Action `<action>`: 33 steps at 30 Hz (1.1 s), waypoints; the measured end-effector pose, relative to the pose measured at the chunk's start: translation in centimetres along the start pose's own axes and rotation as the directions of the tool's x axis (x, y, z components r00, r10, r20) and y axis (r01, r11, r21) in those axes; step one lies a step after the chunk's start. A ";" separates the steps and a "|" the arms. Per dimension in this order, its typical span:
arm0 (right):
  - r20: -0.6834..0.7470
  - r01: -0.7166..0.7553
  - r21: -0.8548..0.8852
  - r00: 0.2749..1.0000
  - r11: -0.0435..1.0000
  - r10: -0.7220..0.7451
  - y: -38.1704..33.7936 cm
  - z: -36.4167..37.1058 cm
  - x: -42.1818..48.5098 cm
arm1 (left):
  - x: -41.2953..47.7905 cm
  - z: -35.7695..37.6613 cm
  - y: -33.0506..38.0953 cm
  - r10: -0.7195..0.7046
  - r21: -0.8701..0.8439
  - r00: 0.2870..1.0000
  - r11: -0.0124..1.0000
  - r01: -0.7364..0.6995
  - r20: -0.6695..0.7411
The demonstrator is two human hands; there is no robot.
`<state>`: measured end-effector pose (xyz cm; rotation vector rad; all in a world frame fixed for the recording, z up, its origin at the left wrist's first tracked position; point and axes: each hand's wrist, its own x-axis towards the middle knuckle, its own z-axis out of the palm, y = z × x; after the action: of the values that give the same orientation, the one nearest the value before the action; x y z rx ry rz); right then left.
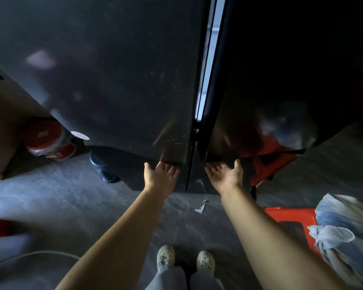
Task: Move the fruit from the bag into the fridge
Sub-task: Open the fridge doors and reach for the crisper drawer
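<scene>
The dark double-door fridge (pixel 117 80) fills most of the view, its right door (pixel 281 80) cracked so a bright strip of light shows between the two. Both arms reach to the doors' bottom edges: the left hand (pixel 161 174) palm-up with fingers curled under the left door, the right hand (pixel 224 174) likewise spread under the right one, neither holding anything else. A pale knotted plastic bag (pixel 342 233) sits on a red stool (pixel 289 214) at the right; its fruit can't be made out. A red-lidded tub (pixel 44 139) lies on the grey concrete floor (pixel 61 195).
</scene>
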<state>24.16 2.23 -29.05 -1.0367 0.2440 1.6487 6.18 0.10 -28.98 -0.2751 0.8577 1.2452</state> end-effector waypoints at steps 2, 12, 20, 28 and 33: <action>-0.017 0.000 -0.015 1.000 1.000 0.000 -0.1 -0.5 -0.4 | -0.5 -0.1 -0.3 -0.001 -0.007 1.000 1.000 0.001 -0.007; -0.057 -0.037 0.092 0.997 0.995 0.042 1.9 -4.2 -2.8 | -1.9 -0.3 -2.4 -0.028 -0.058 0.999 0.998 0.026 -0.034; -0.032 -0.035 0.167 0.999 0.985 0.041 1.0 -8.5 -4.7 | -4.6 -3.0 -3.2 -0.017 -0.057 0.999 0.998 0.015 -0.033; -0.062 -0.033 -0.020 0.998 0.999 0.032 1.5 -9.6 -8.3 | -8.6 -6.0 -2.8 -0.017 0.088 1.000 0.996 0.018 -0.005; -0.039 0.020 -0.309 0.999 0.951 -0.033 3.5 -10.5 -11.0 | -11.0 -7.1 -2.5 0.035 0.273 0.998 0.962 -0.019 -0.056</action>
<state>26.35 -13.18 -28.45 -1.3058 -0.0023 1.6749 4.77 -12.91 -26.70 -0.0795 1.0758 1.1321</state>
